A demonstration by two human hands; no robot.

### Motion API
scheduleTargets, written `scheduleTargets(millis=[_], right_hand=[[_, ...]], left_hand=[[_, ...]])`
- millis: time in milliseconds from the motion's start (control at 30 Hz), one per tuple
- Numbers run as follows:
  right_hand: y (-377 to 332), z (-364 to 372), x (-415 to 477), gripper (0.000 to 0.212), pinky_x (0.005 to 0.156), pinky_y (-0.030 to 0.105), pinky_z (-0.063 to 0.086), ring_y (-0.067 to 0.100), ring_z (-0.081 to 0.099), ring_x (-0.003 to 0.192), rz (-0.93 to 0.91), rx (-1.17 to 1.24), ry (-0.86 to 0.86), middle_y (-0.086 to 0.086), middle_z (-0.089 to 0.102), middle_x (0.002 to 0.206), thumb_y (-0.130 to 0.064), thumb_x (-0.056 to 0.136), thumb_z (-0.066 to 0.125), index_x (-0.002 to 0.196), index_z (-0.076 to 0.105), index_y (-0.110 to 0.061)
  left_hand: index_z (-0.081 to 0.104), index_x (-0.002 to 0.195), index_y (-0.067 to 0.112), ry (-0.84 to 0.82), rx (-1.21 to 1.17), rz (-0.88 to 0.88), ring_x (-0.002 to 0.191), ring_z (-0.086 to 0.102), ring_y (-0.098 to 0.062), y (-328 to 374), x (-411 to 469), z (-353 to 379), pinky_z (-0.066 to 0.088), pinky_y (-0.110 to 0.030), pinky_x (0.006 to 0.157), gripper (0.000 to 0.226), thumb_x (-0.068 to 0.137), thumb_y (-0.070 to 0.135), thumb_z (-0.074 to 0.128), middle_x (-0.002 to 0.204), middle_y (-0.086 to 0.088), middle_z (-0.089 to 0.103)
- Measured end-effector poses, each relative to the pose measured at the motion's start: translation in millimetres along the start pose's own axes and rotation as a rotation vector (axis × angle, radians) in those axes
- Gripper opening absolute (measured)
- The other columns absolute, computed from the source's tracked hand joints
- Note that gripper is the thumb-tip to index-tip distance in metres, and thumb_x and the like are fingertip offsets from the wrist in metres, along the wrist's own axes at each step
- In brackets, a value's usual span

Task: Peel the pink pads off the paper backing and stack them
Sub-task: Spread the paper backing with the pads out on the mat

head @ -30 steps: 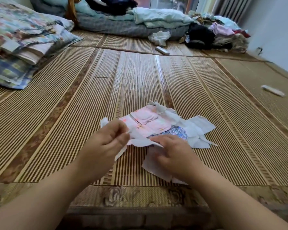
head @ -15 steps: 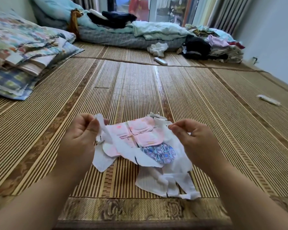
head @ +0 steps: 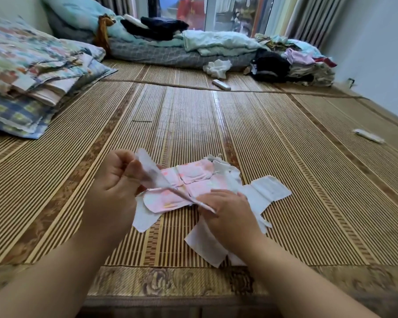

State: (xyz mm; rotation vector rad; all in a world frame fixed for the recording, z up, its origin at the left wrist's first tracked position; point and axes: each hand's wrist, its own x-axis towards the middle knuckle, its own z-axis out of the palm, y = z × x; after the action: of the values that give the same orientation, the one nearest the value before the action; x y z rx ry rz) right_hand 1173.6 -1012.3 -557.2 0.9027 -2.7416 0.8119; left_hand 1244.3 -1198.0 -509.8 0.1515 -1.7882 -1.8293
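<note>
hands work over a bamboo mat [head: 285, 157]. the left hand [head: 115, 180] is closed, pinching the raised end of a white backing strip [head: 155, 174] between thumb and fingers. the right hand [head: 228, 210] lies palm down, fingers curled, pressing the strip's other end onto white paper scraps [head: 269, 191]. about four pink pads [head: 193, 172] lie flat between and just beyond the hands, touching one another; the nearest one [head: 163, 201] sits under the strip. two small white objects [head: 221, 84] [head: 368, 135] lie farther off on the mat. folded bedding [head: 32, 72] is piled at the left.
</note>
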Motion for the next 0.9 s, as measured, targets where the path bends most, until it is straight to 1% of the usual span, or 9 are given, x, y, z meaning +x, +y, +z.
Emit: scheduleTargets(millis=[100, 167, 200, 333, 433, 533, 700, 800, 900], right_hand=[[-8.9, -26.7, 2.3, 0.034, 0.075, 0.038, 0.038, -0.006, 0.044, 0.056, -0.017, 0.167, 0.187, -0.024, 0.049, 0.051, -0.024, 0.087, 0.060, 0.059, 0.049, -0.039], [-14.3, -43.3, 1.5, 0.018, 0.088, 0.048, 0.041, -0.009, 0.055, 0.064, -0.071, 0.127, 0.307, -0.021, 0.067, 0.065, -0.023, 0.083, 0.065, 0.069, 0.066, -0.036], [-13.5, -49.3, 0.9, 0.008, 0.096, 0.055, 0.036, 0.000, 0.064, 0.073, -0.108, 0.061, 0.379, -0.014, 0.073, 0.078, -0.022, 0.080, 0.068, 0.080, 0.073, -0.028], [5.0, -70.8, 1.1, 0.022, 0.105, 0.055, 0.024, 0.011, 0.066, 0.092, -0.111, -0.053, 0.527, -0.001, 0.075, 0.097, -0.011, 0.076, 0.066, 0.095, 0.076, -0.017], [33.1, -77.0, -2.9, 0.018, 0.101, 0.064, 0.030, 0.017, 0.067, 0.098, -0.066, -0.140, 0.519, 0.001, 0.074, 0.099, -0.009, 0.079, 0.066, 0.092, 0.077, -0.017], [63.1, -74.9, -11.3, 0.012, 0.103, 0.062, 0.028, 0.022, 0.068, 0.097, 0.012, -0.175, 0.486, 0.003, 0.075, 0.094, -0.005, 0.079, 0.070, 0.080, 0.077, -0.015], [94.8, -68.3, -26.5, 0.017, 0.094, 0.066, 0.037, 0.025, 0.070, 0.079, 0.050, -0.281, 0.461, 0.007, 0.075, 0.084, 0.006, 0.075, 0.072, 0.081, 0.075, -0.010], [99.4, -65.5, -32.2, 0.019, 0.078, 0.051, 0.052, 0.029, 0.066, 0.071, -0.001, -0.305, 0.397, 0.008, 0.073, 0.076, 0.009, 0.069, 0.075, 0.076, 0.075, -0.008], [100.8, -63.9, -39.2, 0.017, 0.069, 0.041, 0.054, 0.025, 0.063, 0.071, -0.009, -0.282, 0.244, 0.005, 0.069, 0.075, 0.005, 0.065, 0.079, 0.066, 0.074, -0.011]], left_hand=[[0.057, 0.077, 0.040, 0.123, 0.003, -0.012, 0.088, 0.064, -0.028, -6.3, 8.2, -12.7, 0.051, -0.055, 0.087, 0.024, 0.096, 0.025, 0.053, 0.086, 0.000, 0.069], [0.058, 0.078, 0.042, 0.191, 0.009, 0.008, 0.086, 0.060, -0.021, -6.3, 11.6, -15.5, 0.050, -0.049, 0.082, 0.025, 0.095, 0.023, 0.052, 0.084, 0.012, 0.069], [0.058, 0.078, 0.043, 0.205, 0.011, 0.028, 0.084, 0.060, -0.017, -5.9, 12.6, -16.8, 0.048, -0.043, 0.078, 0.025, 0.093, 0.024, 0.053, 0.086, 0.014, 0.070], [0.055, 0.083, 0.046, 0.092, 0.097, 0.144, 0.084, 0.061, -0.001, -1.4, 10.4, -18.7, 0.048, -0.023, 0.075, 0.008, 0.090, 0.043, 0.051, 0.094, 0.015, 0.070], [0.051, 0.082, 0.046, -0.055, 0.286, 0.219, 0.087, 0.058, 0.009, -3.8, 9.3, -16.3, 0.044, -0.006, 0.074, 0.010, 0.091, 0.040, 0.048, 0.099, 0.011, 0.066], [0.050, 0.078, 0.045, -0.189, 0.509, 0.187, 0.100, 0.057, 0.002, -13.5, 7.8, -15.3, 0.044, -0.018, 0.078, 0.012, 0.086, 0.037, 0.047, 0.106, 0.018, 0.063], [0.055, 0.081, 0.040, -0.402, 0.712, 0.136, 0.106, 0.041, 0.017, -34.6, 5.1, -23.2, 0.033, -0.005, 0.078, 0.024, 0.086, 0.018, 0.059, 0.105, 0.019, 0.058], [0.054, 0.084, 0.045, -0.532, 0.815, 0.115, 0.106, 0.042, 0.011, -43.4, 2.8, -28.8, 0.032, -0.011, 0.079, 0.025, 0.085, 0.021, 0.062, 0.103, 0.024, 0.056], [0.052, 0.084, 0.045, -0.658, 0.935, 0.068, 0.105, 0.038, 0.008, -48.4, -2.1, -35.0, 0.032, -0.016, 0.080, 0.018, 0.086, 0.030, 0.062, 0.104, 0.033, 0.050]])
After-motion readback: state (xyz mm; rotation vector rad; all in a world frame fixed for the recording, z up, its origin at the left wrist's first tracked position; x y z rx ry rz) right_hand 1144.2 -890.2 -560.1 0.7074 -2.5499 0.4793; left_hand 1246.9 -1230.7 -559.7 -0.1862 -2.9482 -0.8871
